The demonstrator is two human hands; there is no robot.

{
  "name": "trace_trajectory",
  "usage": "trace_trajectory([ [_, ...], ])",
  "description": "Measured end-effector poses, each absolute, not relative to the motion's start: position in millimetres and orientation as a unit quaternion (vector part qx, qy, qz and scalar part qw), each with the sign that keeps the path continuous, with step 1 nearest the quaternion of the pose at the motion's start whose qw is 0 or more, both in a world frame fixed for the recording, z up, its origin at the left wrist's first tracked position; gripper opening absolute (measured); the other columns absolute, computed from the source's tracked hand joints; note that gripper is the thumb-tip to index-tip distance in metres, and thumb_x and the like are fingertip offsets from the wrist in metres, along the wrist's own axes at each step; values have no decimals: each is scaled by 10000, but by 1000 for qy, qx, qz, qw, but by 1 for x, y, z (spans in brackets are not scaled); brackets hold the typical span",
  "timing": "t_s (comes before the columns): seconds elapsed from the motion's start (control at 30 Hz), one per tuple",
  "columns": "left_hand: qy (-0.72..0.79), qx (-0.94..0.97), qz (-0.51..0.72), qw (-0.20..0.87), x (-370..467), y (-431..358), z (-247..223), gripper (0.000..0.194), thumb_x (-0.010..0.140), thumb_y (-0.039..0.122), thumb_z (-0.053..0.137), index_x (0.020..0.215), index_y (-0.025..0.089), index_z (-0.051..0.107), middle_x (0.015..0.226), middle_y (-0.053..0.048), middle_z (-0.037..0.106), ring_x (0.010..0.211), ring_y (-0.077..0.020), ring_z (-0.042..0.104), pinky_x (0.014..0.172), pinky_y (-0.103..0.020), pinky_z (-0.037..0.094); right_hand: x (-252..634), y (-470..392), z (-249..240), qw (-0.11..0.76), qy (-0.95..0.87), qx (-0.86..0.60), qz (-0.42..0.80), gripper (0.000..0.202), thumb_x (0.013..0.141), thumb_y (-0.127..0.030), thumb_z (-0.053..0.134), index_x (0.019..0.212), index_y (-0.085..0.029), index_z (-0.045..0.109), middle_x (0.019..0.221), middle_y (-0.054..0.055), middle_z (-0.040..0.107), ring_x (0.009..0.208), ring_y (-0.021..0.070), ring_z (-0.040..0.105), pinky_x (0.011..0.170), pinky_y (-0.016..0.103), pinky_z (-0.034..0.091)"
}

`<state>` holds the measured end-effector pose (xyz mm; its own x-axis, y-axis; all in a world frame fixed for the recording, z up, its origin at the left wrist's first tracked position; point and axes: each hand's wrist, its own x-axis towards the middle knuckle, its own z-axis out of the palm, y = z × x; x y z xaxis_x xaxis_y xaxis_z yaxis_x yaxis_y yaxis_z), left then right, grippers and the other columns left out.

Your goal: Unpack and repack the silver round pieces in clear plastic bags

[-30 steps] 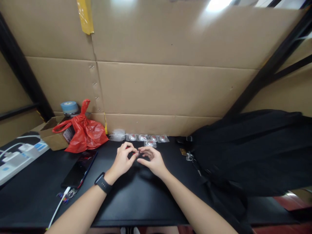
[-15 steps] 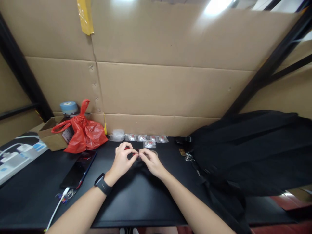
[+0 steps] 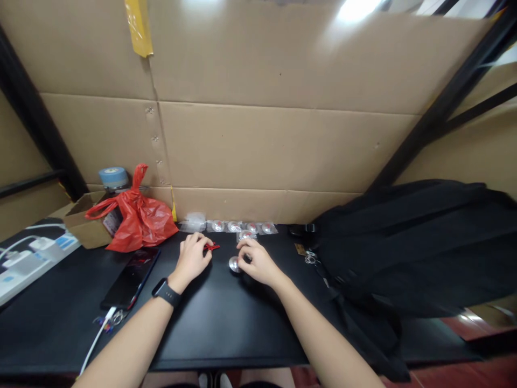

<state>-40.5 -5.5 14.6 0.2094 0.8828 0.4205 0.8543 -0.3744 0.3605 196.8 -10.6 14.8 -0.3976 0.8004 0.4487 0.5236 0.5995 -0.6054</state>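
Near the middle of the black table, my left hand (image 3: 194,256) has its fingers closed on a small red item (image 3: 212,247) that sticks out past the fingertips; its kind is too small to make out. A little to the right, my right hand (image 3: 258,262) pinches a round silver metal disc (image 3: 233,264) by its edge, partly covered by the fingers. Just beyond both hands, several similar silver discs with red marks lie in clear plastic packets (image 3: 233,227). One packeted disc (image 3: 246,235) sits in front of that row, close to my right fingers.
Clear plastic bags (image 3: 195,222) lie at the row's left end. A red plastic bag (image 3: 147,221), a cardboard box (image 3: 91,223), a phone (image 3: 131,277) on a white cable and a power strip (image 3: 38,264) occupy the left. A black backpack (image 3: 416,248) fills the right.
My hands were together at one spot and have moved apart. The silver disc now shows in my right fingers, while my left hand has shifted left with the red item.
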Motion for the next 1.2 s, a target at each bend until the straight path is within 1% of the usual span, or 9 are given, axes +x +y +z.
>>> trace_trajectory([
  [0.13,522,813,259,25,-35,-8,7,257,854,218,585,1088,264,681,1158,-75,583,1139,-278,483,907,-419,392,198,-12,22,363,-824,-378,217,124,792,-184,637,671,-203,653,1009,65,651,926,209,627,876,370,474],
  [0.27,511,821,254,32,-33,-8,4,274,861,237,588,1119,264,677,1207,-84,570,1181,-291,455,933,-437,389,207,-6,22,358,-824,-390,200,120,858,-277,634,759,-215,663,897,48,654,872,203,612,855,365,471],
  [0.33,511,821,250,33,-34,-7,3,274,864,243,583,1124,261,670,1210,-86,570,1186,-292,450,942,-443,384,217,-1,18,351,-812,-437,163,51,828,-267,662,834,-217,663,918,51,647,911,216,595,871,372,461],
  [0.5,519,822,234,28,-35,-6,2,265,868,243,569,1119,245,655,1214,-89,578,1182,-296,452,938,-452,379,238,10,3,286,-802,-507,133,306,713,-227,745,1006,-218,659,1007,71,644,954,234,582,862,358,456],
  [0.6,517,822,235,26,-34,-6,1,269,869,240,564,1125,240,647,1221,-94,578,1181,-297,454,934,-450,381,242,12,-1,272,-807,-504,145,296,705,-208,744,990,-212,665,950,62,657,876,215,602,805,328,465],
  [0.77,518,822,234,26,-34,-6,2,289,874,249,565,1151,248,646,1225,-97,577,1187,-299,448,930,-445,381,242,14,-3,320,-792,-485,186,249,722,-169,721,964,-216,678,885,35,681,772,180,631,750,301,487],
  [0.93,515,822,242,32,-34,-5,2,155,869,219,576,978,243,683,1196,-81,585,1177,-292,446,923,-440,376,241,14,-1,356,-781,-471,204,254,726,-203,736,972,-229,679,895,30,691,781,180,630,760,316,502],
  [1.07,524,818,234,33,-34,-5,1,120,894,258,582,829,230,678,1186,-72,597,1182,-290,435,916,-433,358,234,12,6,383,-779,-455,199,275,743,-242,723,1010,-215,663,1012,48,686,879,198,623,824,353,492],
  [1.2,503,823,260,48,-30,-8,8,124,936,268,543,885,231,650,1141,-53,644,1145,-256,494,899,-395,348,219,6,11,429,-752,-435,245,313,767,-279,705,1068,-225,639,1111,59,667,913,197,620,776,337,504],
])
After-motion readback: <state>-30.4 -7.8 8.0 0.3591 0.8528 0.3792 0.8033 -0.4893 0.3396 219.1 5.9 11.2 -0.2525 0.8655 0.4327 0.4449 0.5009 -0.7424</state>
